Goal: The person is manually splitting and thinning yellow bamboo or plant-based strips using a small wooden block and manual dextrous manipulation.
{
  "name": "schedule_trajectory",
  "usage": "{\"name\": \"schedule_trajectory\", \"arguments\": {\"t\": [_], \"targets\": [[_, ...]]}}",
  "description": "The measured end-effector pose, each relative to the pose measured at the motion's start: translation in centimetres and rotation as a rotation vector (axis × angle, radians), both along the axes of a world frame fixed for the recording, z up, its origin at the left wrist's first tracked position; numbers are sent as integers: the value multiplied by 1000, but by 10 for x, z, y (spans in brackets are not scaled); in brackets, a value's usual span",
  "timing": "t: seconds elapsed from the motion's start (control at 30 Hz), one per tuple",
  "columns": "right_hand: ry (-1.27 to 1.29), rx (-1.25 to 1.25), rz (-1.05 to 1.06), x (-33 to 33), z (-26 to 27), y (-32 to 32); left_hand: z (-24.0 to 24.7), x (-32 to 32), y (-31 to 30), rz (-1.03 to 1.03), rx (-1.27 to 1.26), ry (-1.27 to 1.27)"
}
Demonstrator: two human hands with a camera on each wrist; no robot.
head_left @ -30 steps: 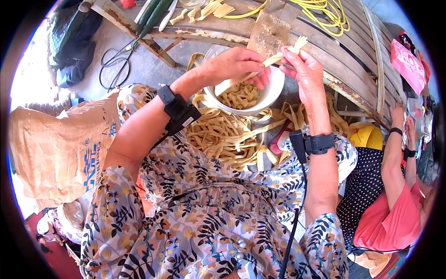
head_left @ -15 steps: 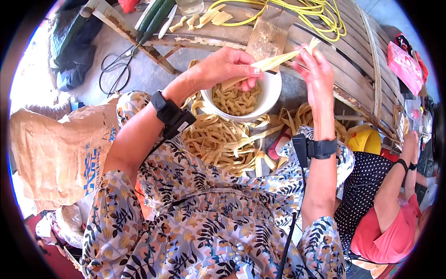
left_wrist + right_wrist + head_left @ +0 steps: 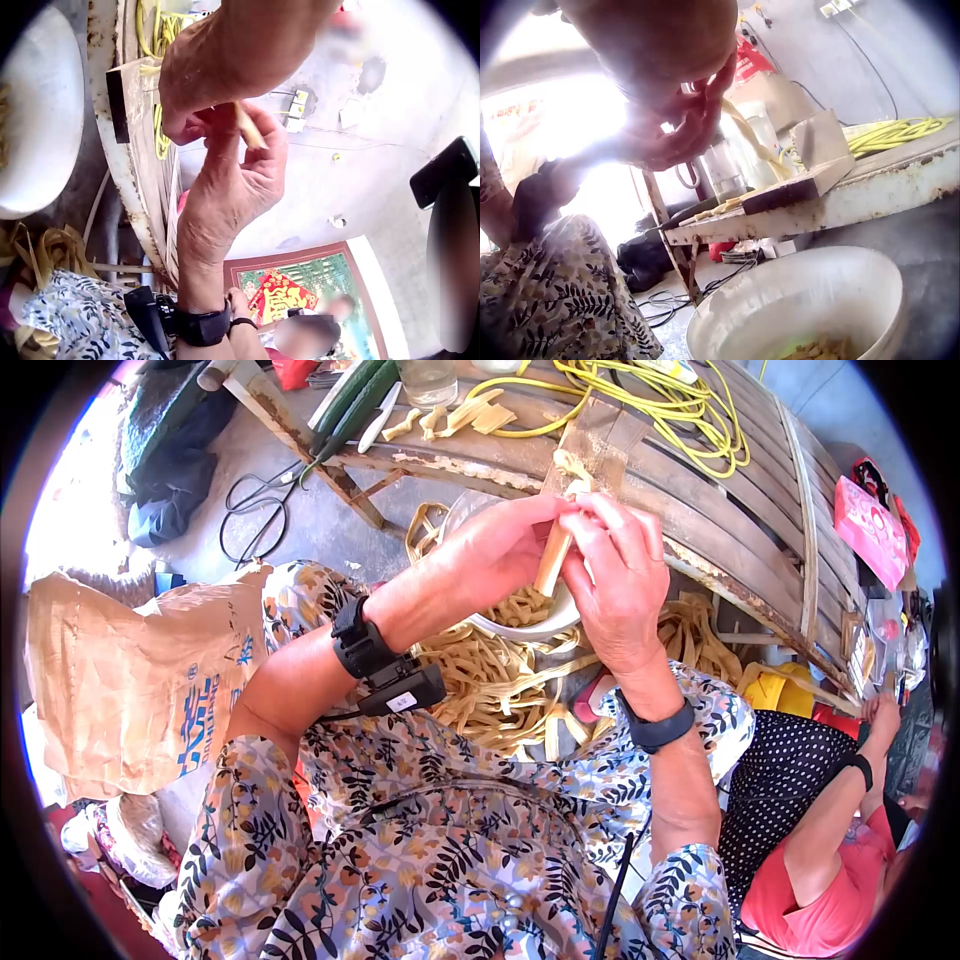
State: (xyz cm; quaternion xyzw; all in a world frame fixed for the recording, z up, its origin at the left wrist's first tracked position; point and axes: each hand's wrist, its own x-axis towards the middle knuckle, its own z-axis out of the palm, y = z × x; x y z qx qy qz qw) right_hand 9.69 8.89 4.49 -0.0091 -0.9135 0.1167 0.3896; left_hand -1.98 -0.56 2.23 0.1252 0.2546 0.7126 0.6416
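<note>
- Close in, a floral-print lap carries a loose heap of pale tan strips (image 3: 485, 675), spilling toward both sides.
- White bowl (image 3: 530, 630) sits just past the heap, its rim touching the strips. Short cut pieces (image 3: 520, 605) lie inside it, partly hidden under the hands.
- Left hand (image 3: 500, 550) and right hand (image 3: 615, 585) are together directly above the bowl, fingertips meeting. Both pinch one tan strip (image 3: 552, 560), which stands nearly upright between them. The left wrist view shows its end poking out past the right hand's curled fingers.
- Brown paper sack (image 3: 130, 670) with blue print stands at the person's left, on the ground.
- Slatted wooden worktop (image 3: 720, 510) runs beyond the hands, with a wood block (image 3: 590, 445) lying on it just behind them.
- Farther back on the worktop are a yellow cord (image 3: 690, 405) in loops, a glass jar (image 3: 428, 378) and a few strip offcuts (image 3: 460, 415).
</note>
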Motion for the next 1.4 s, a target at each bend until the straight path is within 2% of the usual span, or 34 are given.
{"name": "schedule_trajectory", "arguments": {"t": [0.13,0.23,0.27,0.33,0.43,0.47,0.5,0.57,0.6,0.7,0.73,0.77,0.83,0.9,0.97,1.0,1.1,1.13,1.2,1.23,1.3,1.33,1.4], "targets": [[80,-47,121,0,3,-2,6,-5,2,73,-106,-101],[35,-74,152,-1,1,-15,4,-15,-4,204,-86,159],[-10,-75,172,1,3,-21,2,-15,-4,278,-190,298],[-82,-88,224,-1,-1,-26,-4,-17,-5,254,-282,394],[10,-240,171,-5,-9,-17,-17,-16,-3,181,-519,651],[-32,-422,109,-3,-5,-14,-21,-10,-1,126,-484,571],[-69,-764,74,-6,-4,-12,-20,-4,-1,70,-449,492],[-277,-899,-56,-8,-5,-2,-14,4,-3,-6,-412,653],[-324,-919,-58,-9,-8,2,-10,6,-3,-42,-389,736],[-444,-971,-82,-9,-25,7,-29,-1,2,4,-340,1453],[-467,-978,-107,-9,-27,8,-28,2,3,33,-397,1614],[-487,-986,-129,-8,-29,9,-28,5,2,151,-339,1691],[-512,-1211,-88,-9,-21,12,-28,8,1,400,-214,1829],[-488,-1443,-4,-7,-18,17,-22,2,6,521,-62,1875],[-567,-1528,110,-4,-18,23,-12,-3,10,671,156,1908],[-593,-1583,169,-2,-18,25,-8,-7,8,604,214,1925],[-680,-1643,302,2,-20,30,-9,-11,-1,325,105,1847],[-669,-1651,309,3,-21,28,-8,-12,-2,326,106,1862],[-616,-1679,299,1,-20,22,-10,-14,-4,298,-72,1854],[-551,-1573,248,0,-22,19,-10,-15,-5,286,-161,1847],[-416,-1358,149,-1,-27,13,-15,-12,-3,339,-209,1669],[-388,-1440,135,-2,-26,12,-17,-11,-2,367,-226,1576],[-306,-1413,170,-4,-35,13,-21,-15,0,373,-267,1354]]}}
